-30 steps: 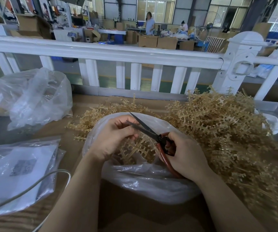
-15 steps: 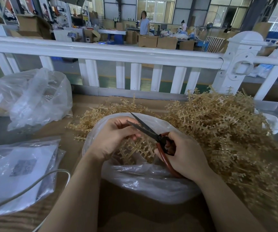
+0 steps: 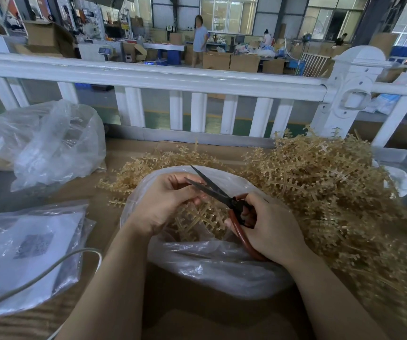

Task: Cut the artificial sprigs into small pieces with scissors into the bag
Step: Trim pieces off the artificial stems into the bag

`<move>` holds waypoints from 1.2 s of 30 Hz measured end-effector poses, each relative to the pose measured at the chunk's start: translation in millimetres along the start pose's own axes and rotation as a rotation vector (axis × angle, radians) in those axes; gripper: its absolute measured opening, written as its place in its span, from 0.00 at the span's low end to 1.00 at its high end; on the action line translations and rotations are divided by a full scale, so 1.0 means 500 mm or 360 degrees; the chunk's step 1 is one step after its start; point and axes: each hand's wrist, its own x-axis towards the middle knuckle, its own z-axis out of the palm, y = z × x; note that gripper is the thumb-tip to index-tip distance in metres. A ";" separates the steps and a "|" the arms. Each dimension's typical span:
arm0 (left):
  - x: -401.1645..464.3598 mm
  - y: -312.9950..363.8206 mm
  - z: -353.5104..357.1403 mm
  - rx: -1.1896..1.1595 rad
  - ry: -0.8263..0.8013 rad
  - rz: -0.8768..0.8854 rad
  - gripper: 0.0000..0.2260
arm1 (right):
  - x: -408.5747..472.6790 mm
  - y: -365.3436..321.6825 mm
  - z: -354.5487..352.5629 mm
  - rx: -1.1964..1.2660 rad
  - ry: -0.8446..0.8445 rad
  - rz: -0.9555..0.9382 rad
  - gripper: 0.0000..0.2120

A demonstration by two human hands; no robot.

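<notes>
Two hands work over the bag (image 3: 212,271): I see my left hand (image 3: 165,204) pinching a sprig (image 3: 197,217) above it, my right hand (image 3: 268,231) gripping the half-open scissors (image 3: 222,195).

Factory packing hall: cardboard boxes (image 3: 244,63) and workbenches (image 3: 164,46) at 12 o'clock beyond a white railing (image 3: 148,81); high windows (image 3: 224,13) behind.
</notes>
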 end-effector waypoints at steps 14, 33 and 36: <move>0.000 0.003 0.000 0.0031 0.0046 0.0001 0.04 | -0.002 -0.004 -0.004 0.0004 -0.0036 0.0018 0.26; 0.000 0.001 -0.006 0.0067 0.0091 -0.0023 0.07 | -0.002 -0.001 -0.005 -0.0030 -0.0089 0.0004 0.30; -0.001 0.000 -0.010 0.0102 0.0107 -0.0028 0.07 | -0.001 -0.002 -0.005 -0.0063 -0.0094 -0.0008 0.28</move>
